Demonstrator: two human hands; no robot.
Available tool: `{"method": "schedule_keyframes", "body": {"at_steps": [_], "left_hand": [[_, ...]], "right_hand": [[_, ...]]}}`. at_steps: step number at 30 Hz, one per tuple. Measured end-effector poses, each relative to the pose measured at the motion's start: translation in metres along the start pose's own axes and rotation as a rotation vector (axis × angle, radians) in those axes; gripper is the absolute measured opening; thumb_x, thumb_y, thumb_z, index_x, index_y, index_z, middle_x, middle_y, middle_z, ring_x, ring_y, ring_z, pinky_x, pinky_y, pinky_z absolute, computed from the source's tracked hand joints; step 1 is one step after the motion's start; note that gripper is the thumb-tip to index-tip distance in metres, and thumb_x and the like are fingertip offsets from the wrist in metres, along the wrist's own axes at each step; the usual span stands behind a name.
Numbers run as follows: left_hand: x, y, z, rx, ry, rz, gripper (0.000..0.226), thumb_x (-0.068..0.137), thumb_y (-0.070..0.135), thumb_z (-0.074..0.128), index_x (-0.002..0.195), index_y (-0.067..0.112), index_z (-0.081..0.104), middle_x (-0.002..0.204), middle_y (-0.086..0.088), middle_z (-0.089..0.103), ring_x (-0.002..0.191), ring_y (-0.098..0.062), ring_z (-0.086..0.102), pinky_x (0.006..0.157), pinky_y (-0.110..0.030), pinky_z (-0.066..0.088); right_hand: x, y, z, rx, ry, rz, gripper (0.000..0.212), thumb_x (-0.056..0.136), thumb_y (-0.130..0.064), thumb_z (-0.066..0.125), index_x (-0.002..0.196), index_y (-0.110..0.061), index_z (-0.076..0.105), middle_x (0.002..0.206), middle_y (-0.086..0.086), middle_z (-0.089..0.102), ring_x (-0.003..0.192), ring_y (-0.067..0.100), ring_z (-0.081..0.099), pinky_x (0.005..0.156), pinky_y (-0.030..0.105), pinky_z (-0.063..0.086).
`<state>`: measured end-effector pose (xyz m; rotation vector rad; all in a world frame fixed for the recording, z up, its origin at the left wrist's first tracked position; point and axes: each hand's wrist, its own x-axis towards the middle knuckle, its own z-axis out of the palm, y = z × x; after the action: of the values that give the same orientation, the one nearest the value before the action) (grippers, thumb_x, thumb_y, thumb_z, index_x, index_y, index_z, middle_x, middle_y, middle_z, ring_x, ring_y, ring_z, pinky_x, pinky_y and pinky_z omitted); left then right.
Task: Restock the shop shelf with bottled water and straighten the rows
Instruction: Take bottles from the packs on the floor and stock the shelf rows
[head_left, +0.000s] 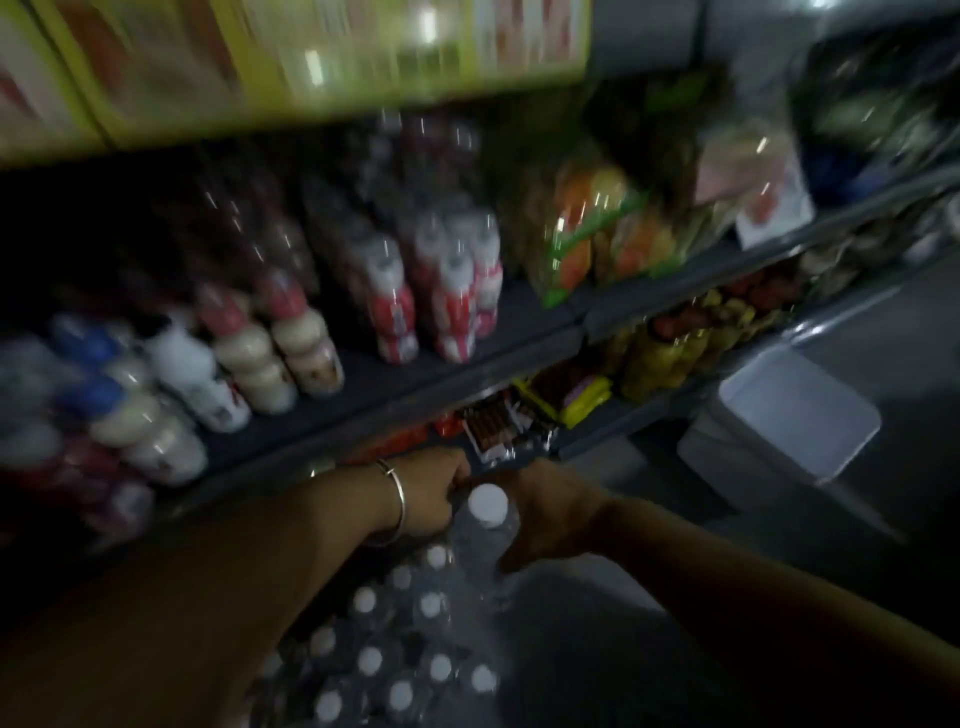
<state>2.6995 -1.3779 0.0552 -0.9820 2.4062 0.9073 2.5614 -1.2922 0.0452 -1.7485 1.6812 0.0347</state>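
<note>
**Clear plastic bottle between both hands, low in front of the shelving**

Clear plastic water bottle with a white screw cap (487, 525) stands roughly upright, cap toward the camera, long axis near vertical. It sits at the far end of a wrapped pack of like bottles with white caps (395, 665) on the floor.

Right hand (545, 519) is curled round the bottle's shoulder from the right side, thumb low against the body; this is the hand that has it. Left hand (431, 493), with a thin metal bangle (397, 499) at the wrist, lies just beside the cap on the left, fingers bent toward something dark beyond it. Whether it grips the bottle or the wrap, I cannot tell; motion blur hides the fingertips.

Grey metal shelf edge (457, 384) runs above and beyond the hands, rising to the right. On it stand red-and-white labelled bottles (447, 296), with bare shelf in front of them. Judged route for the bottle: up and forward, clearing that lip.

White lidded plastic bin (795, 410) stands well apart to the right.
</note>
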Motion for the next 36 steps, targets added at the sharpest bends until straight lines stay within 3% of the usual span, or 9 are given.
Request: {"method": "schedule_keyframes", "body": {"at_steps": [3, 6, 8, 10, 14, 17, 22, 27, 36], "left_hand": [[-0.067, 0.035, -0.08, 0.048, 0.045, 0.012, 0.033, 0.081, 0.009, 0.054, 0.114, 0.004, 0.052, 0.116, -0.013, 0.059, 0.103, -0.023, 0.056, 0.076, -0.025, 0.042], [-0.142, 0.073, -0.158, 0.068, 0.104, 0.068, 0.039, 0.084, 0.02, 0.057, 0.118, 0.004, 0.052, 0.118, -0.01, 0.06, 0.104, -0.024, 0.058, 0.08, -0.022, 0.045], [-0.197, 0.098, -0.207, 0.089, 0.14, 0.096, 0.034, 0.086, 0.01, 0.057, 0.119, 0.003, 0.054, 0.114, -0.002, 0.061, 0.085, -0.011, 0.056, 0.061, -0.006, 0.041], [-0.247, 0.118, -0.251, 0.051, 0.184, 0.121, 0.035, 0.082, 0.003, 0.06, 0.117, 0.004, 0.056, 0.108, -0.008, 0.065, 0.076, -0.009, 0.053, 0.053, -0.006, 0.037], [-0.34, 0.146, -0.334, -0.084, 0.333, 0.172, 0.036, 0.08, -0.003, 0.065, 0.113, 0.007, 0.054, 0.098, -0.005, 0.061, 0.101, -0.022, 0.06, 0.076, -0.024, 0.05], [-0.404, 0.164, -0.389, -0.153, 0.48, 0.27, 0.036, 0.077, -0.002, 0.069, 0.108, 0.012, 0.056, 0.101, -0.005, 0.064, 0.099, -0.021, 0.061, 0.085, -0.03, 0.05], [-0.483, 0.175, -0.46, -0.253, 0.704, 0.363, 0.034, 0.073, 0.01, 0.076, 0.1, 0.022, 0.057, 0.107, 0.0, 0.066, 0.103, -0.017, 0.062, 0.095, -0.034, 0.05], [-0.519, 0.157, -0.509, -0.329, 0.852, 0.386, 0.046, 0.075, 0.011, 0.073, 0.118, 0.009, 0.054, 0.115, -0.006, 0.065, 0.109, -0.02, 0.061, 0.1, -0.036, 0.048], [-0.503, 0.085, -0.567, -0.396, 1.014, 0.227, 0.042, 0.073, 0.02, 0.077, 0.109, 0.02, 0.055, 0.111, 0.003, 0.064, 0.107, -0.014, 0.06, 0.1, -0.033, 0.046]], "right_hand": [[-0.058, -0.06, -0.097, -0.044, 0.103, -0.048, 0.057, 0.066, -0.031, 0.083, 0.118, -0.016, 0.062, 0.116, -0.003, 0.062, 0.11, 0.014, 0.056, 0.089, 0.018, 0.042], [-0.119, -0.123, -0.19, -0.065, 0.182, -0.074, 0.043, 0.066, -0.027, 0.084, 0.105, -0.013, 0.069, 0.095, -0.006, 0.063, 0.09, 0.009, 0.057, 0.071, 0.009, 0.043], [-0.157, -0.164, -0.245, -0.075, 0.251, -0.105, 0.044, 0.064, -0.027, 0.086, 0.103, -0.015, 0.07, 0.1, -0.005, 0.068, 0.091, 0.009, 0.061, 0.076, 0.013, 0.045], [-0.194, -0.206, -0.296, -0.09, 0.322, -0.154, 0.038, 0.062, -0.026, 0.086, 0.096, -0.015, 0.072, 0.094, -0.004, 0.069, 0.086, 0.008, 0.062, 0.077, 0.017, 0.047], [-0.264, -0.29, -0.389, -0.069, 0.461, -0.239, 0.025, 0.061, -0.02, 0.086, 0.076, -0.008, 0.071, 0.08, 0.013, 0.07, 0.068, 0.015, 0.062, 0.07, 0.033, 0.053], [-0.308, -0.347, -0.442, -0.009, 0.526, -0.328, 0.02, 0.062, -0.013, 0.085, 0.056, -0.013, 0.066, 0.057, 0.001, 0.061, 0.051, 0.009, 0.054, 0.051, 0.023, 0.043], [-0.339, -0.417, -0.518, 0.071, 0.666, -0.481, 0.01, 0.069, -0.01, 0.078, 0.066, -0.01, 0.068, 0.061, -0.002, 0.063, 0.056, 0.014, 0.053, 0.055, 0.028, 0.04], [-0.32, -0.47, -0.57, 0.226, 0.774, -0.583, 0.013, 0.063, -0.006, 0.079, 0.068, -0.001, 0.068, 0.056, 0.004, 0.06, 0.048, 0.014, 0.048, 0.044, 0.021, 0.038], [-0.217, -0.532, -0.637, 0.207, 0.793, -0.7, 0.066, 0.051, -0.033, 0.085, 0.084, 0.018, 0.059, 0.075, 0.019, 0.053, 0.063, 0.025, 0.052, 0.048, 0.027, 0.041]]}}
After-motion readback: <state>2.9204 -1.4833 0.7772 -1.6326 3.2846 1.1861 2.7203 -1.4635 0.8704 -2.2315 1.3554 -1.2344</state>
